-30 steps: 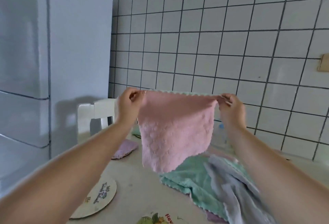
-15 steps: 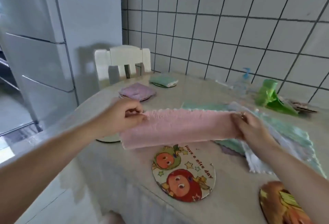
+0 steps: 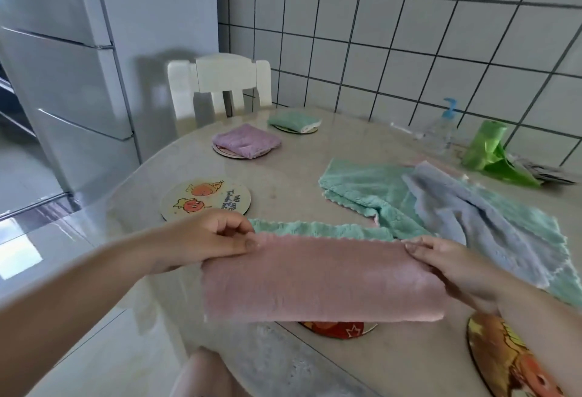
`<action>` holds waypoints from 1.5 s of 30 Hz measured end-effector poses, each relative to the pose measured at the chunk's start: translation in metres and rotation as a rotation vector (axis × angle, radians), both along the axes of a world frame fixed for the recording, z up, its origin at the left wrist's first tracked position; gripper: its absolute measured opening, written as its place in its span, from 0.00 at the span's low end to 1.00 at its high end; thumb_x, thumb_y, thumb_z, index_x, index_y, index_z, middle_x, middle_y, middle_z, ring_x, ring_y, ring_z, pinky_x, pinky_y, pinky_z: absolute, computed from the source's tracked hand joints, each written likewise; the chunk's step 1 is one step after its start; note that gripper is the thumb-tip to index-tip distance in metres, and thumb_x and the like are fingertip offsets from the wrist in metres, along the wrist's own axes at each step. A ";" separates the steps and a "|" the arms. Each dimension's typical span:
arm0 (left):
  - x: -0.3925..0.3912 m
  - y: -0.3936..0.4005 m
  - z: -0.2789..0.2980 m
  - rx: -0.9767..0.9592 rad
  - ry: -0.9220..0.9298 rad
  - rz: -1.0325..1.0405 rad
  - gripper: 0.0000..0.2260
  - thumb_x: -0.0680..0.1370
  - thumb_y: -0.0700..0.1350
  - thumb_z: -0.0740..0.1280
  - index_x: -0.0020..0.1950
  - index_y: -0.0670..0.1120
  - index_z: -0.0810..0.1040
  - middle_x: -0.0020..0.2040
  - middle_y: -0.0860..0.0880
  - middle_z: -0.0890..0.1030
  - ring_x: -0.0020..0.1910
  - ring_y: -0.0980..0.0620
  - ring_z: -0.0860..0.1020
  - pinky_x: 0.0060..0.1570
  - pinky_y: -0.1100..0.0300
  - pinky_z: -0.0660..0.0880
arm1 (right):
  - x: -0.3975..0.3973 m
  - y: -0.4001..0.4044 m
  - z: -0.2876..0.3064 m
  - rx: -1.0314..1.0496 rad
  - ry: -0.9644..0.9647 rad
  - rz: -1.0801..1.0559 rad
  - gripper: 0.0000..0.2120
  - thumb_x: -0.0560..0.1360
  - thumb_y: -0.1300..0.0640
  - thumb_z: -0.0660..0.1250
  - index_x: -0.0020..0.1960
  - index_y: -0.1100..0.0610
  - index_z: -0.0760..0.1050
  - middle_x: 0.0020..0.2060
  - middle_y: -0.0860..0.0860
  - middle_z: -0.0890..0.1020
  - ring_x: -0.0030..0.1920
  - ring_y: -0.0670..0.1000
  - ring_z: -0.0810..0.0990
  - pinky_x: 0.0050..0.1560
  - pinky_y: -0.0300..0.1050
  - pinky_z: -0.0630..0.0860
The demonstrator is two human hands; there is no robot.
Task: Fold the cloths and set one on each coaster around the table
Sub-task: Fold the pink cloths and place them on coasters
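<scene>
Near edge of desk (image 3: 393,362): picture coaster (image 3: 510,355) at near right, partly cut off by the right forearm; red coaster (image 3: 338,329) mostly hidden under the pink cloth (image 3: 321,280). Pink cloth folded into a long band, green underside showing along its far edge, held stretched left to right just above the near desk. Left hand (image 3: 208,236) pinches the left end between thumb and curled fingers; right hand (image 3: 447,261) grips the right end, fingers wrapped over the cloth. Mid desk, left: bare coaster with fruit cartoon (image 3: 206,198), nothing on it. Mid desk, right: loose heap of unfolded cloths, green cloth (image 3: 365,188) with a blue-grey cloth (image 3: 466,217) lying over it. Farther left: folded purple cloth (image 3: 247,141) on a coaster; beyond it, folded green cloth (image 3: 294,119) on another coaster. Far right by the tiled wall: clear pump bottle (image 3: 441,132), green bag roll (image 3: 485,147). White chair (image 3: 220,81) behind the desk; fridge (image 3: 63,65) at far left.
</scene>
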State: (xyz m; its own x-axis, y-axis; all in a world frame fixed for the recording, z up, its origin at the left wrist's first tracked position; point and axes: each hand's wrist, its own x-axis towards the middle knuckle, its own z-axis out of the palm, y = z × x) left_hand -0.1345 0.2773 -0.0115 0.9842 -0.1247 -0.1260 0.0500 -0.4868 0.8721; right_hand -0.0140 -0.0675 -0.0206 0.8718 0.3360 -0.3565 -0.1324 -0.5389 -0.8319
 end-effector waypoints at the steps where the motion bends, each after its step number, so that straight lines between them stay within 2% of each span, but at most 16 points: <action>1: 0.005 0.005 -0.002 -0.029 0.000 0.081 0.04 0.70 0.52 0.72 0.39 0.53 0.81 0.30 0.59 0.73 0.30 0.63 0.70 0.30 0.70 0.67 | 0.003 0.003 -0.001 -0.009 -0.073 -0.023 0.10 0.77 0.50 0.63 0.48 0.55 0.79 0.41 0.63 0.81 0.40 0.55 0.79 0.42 0.48 0.73; 3: 0.014 0.014 -0.007 -0.100 0.024 0.218 0.06 0.72 0.45 0.72 0.48 0.49 0.80 0.37 0.56 0.78 0.35 0.60 0.75 0.34 0.67 0.73 | 0.011 0.011 -0.002 -0.061 -0.206 -0.052 0.10 0.77 0.50 0.63 0.46 0.56 0.77 0.32 0.56 0.80 0.32 0.50 0.76 0.35 0.41 0.70; 6: 0.023 0.023 -0.015 -0.132 0.025 0.311 0.13 0.73 0.40 0.71 0.56 0.50 0.76 0.50 0.46 0.79 0.45 0.54 0.79 0.40 0.63 0.78 | 0.023 0.021 -0.008 -0.136 -0.359 -0.073 0.08 0.76 0.50 0.65 0.44 0.55 0.77 0.36 0.55 0.81 0.35 0.52 0.78 0.37 0.45 0.69; 12: 0.036 0.031 -0.030 -0.048 -0.025 0.370 0.16 0.73 0.40 0.71 0.55 0.57 0.73 0.46 0.47 0.77 0.40 0.49 0.78 0.50 0.45 0.78 | 0.037 0.032 -0.019 -0.177 -0.459 -0.098 0.08 0.75 0.52 0.66 0.41 0.55 0.76 0.34 0.55 0.80 0.33 0.52 0.74 0.35 0.45 0.66; 14: 0.040 0.030 -0.032 0.000 -0.038 0.386 0.18 0.73 0.41 0.71 0.59 0.55 0.72 0.47 0.47 0.77 0.38 0.49 0.78 0.45 0.49 0.79 | 0.042 0.033 -0.021 -0.193 -0.463 -0.108 0.07 0.75 0.52 0.66 0.41 0.54 0.76 0.35 0.54 0.80 0.33 0.52 0.75 0.33 0.44 0.66; 17: 0.045 0.028 -0.033 0.016 -0.056 0.407 0.19 0.74 0.41 0.70 0.63 0.51 0.71 0.49 0.45 0.77 0.38 0.50 0.78 0.32 0.67 0.76 | 0.046 0.033 -0.023 -0.226 -0.475 -0.108 0.07 0.75 0.51 0.66 0.41 0.53 0.76 0.34 0.51 0.80 0.33 0.50 0.75 0.33 0.43 0.66; 20: 0.048 0.027 -0.033 0.069 -0.066 0.401 0.20 0.74 0.41 0.69 0.65 0.49 0.70 0.47 0.46 0.78 0.44 0.49 0.79 0.29 0.75 0.71 | 0.051 0.034 -0.026 -0.254 -0.511 -0.106 0.06 0.75 0.53 0.67 0.41 0.52 0.75 0.32 0.48 0.79 0.30 0.47 0.74 0.31 0.42 0.65; 24: 0.049 0.024 -0.031 0.019 -0.052 0.431 0.21 0.74 0.44 0.70 0.65 0.50 0.70 0.48 0.49 0.79 0.41 0.50 0.80 0.31 0.72 0.74 | 0.052 0.038 -0.030 -0.237 -0.546 -0.099 0.06 0.76 0.53 0.65 0.51 0.52 0.73 0.32 0.50 0.81 0.20 0.42 0.66 0.25 0.38 0.61; 26: 0.044 0.025 -0.032 -0.108 -0.026 0.473 0.21 0.74 0.46 0.70 0.66 0.53 0.69 0.52 0.49 0.79 0.44 0.48 0.81 0.43 0.59 0.80 | 0.047 0.035 -0.031 -0.183 -0.534 -0.102 0.12 0.76 0.53 0.64 0.58 0.51 0.68 0.36 0.56 0.83 0.18 0.42 0.65 0.23 0.37 0.61; 28: 0.033 0.028 -0.034 -0.213 -0.016 0.461 0.24 0.71 0.52 0.72 0.65 0.58 0.69 0.59 0.52 0.78 0.52 0.51 0.80 0.57 0.49 0.76 | 0.039 0.029 -0.029 -0.126 -0.495 -0.095 0.19 0.76 0.53 0.64 0.64 0.51 0.63 0.46 0.55 0.83 0.26 0.44 0.75 0.29 0.38 0.67; 30: 0.014 0.029 -0.038 -0.249 -0.068 0.429 0.27 0.67 0.58 0.74 0.63 0.64 0.69 0.63 0.58 0.73 0.58 0.58 0.77 0.63 0.51 0.71 | 0.030 0.021 -0.025 -0.079 -0.451 -0.058 0.23 0.76 0.52 0.65 0.68 0.50 0.61 0.56 0.50 0.77 0.45 0.49 0.81 0.44 0.42 0.73; 33: -0.020 0.020 -0.046 -0.017 -0.343 0.420 0.22 0.68 0.62 0.69 0.59 0.71 0.67 0.64 0.64 0.70 0.62 0.63 0.72 0.62 0.58 0.70 | 0.013 0.006 -0.023 -0.124 -0.515 0.056 0.22 0.73 0.48 0.65 0.65 0.41 0.63 0.61 0.42 0.70 0.56 0.44 0.75 0.57 0.43 0.72; 35: -0.038 0.007 -0.050 0.285 -0.607 0.328 0.15 0.74 0.60 0.63 0.60 0.66 0.71 0.62 0.65 0.72 0.62 0.63 0.71 0.62 0.62 0.69 | -0.001 -0.002 -0.024 -0.248 -0.668 0.156 0.17 0.72 0.42 0.63 0.60 0.35 0.65 0.63 0.35 0.65 0.60 0.39 0.71 0.61 0.41 0.68; 38: -0.051 -0.014 -0.059 0.549 -0.842 0.108 0.10 0.75 0.53 0.64 0.54 0.55 0.80 0.55 0.60 0.78 0.56 0.59 0.76 0.56 0.58 0.73 | -0.019 -0.002 -0.028 -0.292 -0.884 0.348 0.12 0.73 0.35 0.58 0.54 0.34 0.73 0.63 0.29 0.65 0.62 0.33 0.66 0.60 0.40 0.67; 41: -0.048 -0.023 -0.072 0.717 -0.894 0.009 0.09 0.76 0.52 0.64 0.52 0.53 0.81 0.50 0.58 0.79 0.51 0.58 0.76 0.55 0.58 0.72 | -0.026 0.000 -0.039 -0.340 -1.181 0.521 0.14 0.76 0.39 0.56 0.52 0.43 0.76 0.54 0.39 0.76 0.54 0.39 0.73 0.65 0.51 0.66; 45: -0.045 -0.020 -0.079 0.749 -0.895 0.042 0.09 0.76 0.48 0.63 0.52 0.52 0.81 0.48 0.56 0.79 0.48 0.57 0.76 0.52 0.60 0.72 | -0.029 0.004 -0.041 -0.379 -1.340 0.532 0.18 0.79 0.46 0.52 0.48 0.49 0.80 0.43 0.43 0.78 0.46 0.41 0.76 0.66 0.52 0.64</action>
